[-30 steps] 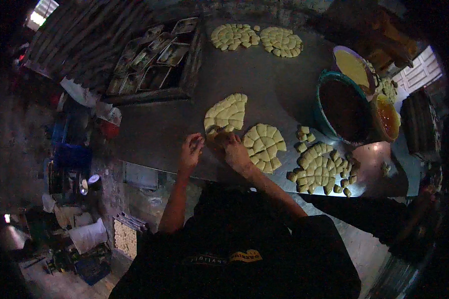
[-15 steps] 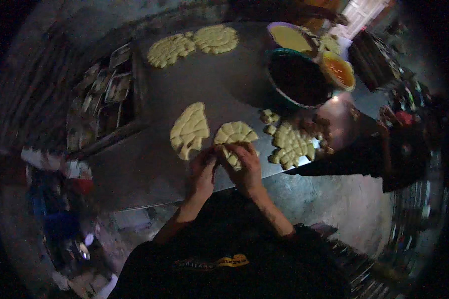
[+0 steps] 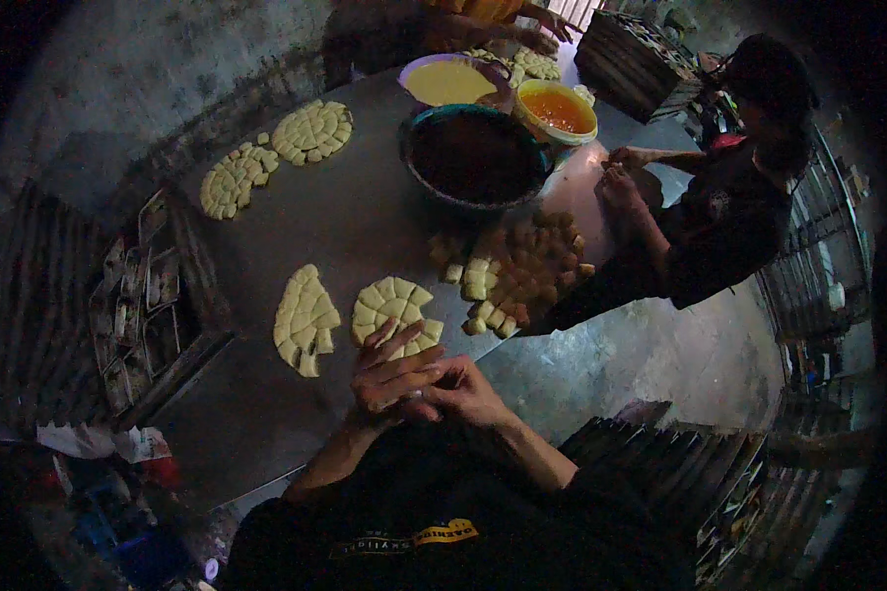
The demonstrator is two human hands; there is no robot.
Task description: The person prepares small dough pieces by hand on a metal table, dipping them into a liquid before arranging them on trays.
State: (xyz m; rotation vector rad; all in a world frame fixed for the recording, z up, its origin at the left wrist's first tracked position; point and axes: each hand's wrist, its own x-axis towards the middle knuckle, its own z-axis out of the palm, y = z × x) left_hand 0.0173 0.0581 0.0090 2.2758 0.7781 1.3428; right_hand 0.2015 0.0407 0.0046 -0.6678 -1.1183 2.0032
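Both my hands meet at the near edge of the metal table, just below a round of scored pale dough (image 3: pixel 389 301). My left hand (image 3: pixel 392 377) has its fingers stretched out and apart, the tips reaching over the round's lower edge. Against its palm side my right hand (image 3: pixel 466 392) is closed, thumb and fingers pinched together. A small pale spot shows between the hands, too little to name. Left of the round lies a cut wedge of scored dough (image 3: pixel 304 317). Several loose pale dough pieces (image 3: pixel 480 280) sit to the right, beside a heap of brown-coated pieces (image 3: pixel 539 261).
Two more scored rounds (image 3: pixel 311 132) lie far left. At the back stand a teal-rimmed bowl (image 3: pixel 426 189) of dark contents, a purple-rimmed bowl (image 3: pixel 404 75) of yellow liquid and an orange-filled tub (image 3: pixel 568 137). Metal pans (image 3: pixel 158 305) stand left. A co-worker's hands (image 3: pixel 623 177) are at right.
The view has swung right, bringing a co-worker into sight. My hands have drawn back from the middle of the round to its near edge, and my left fingers have spread.
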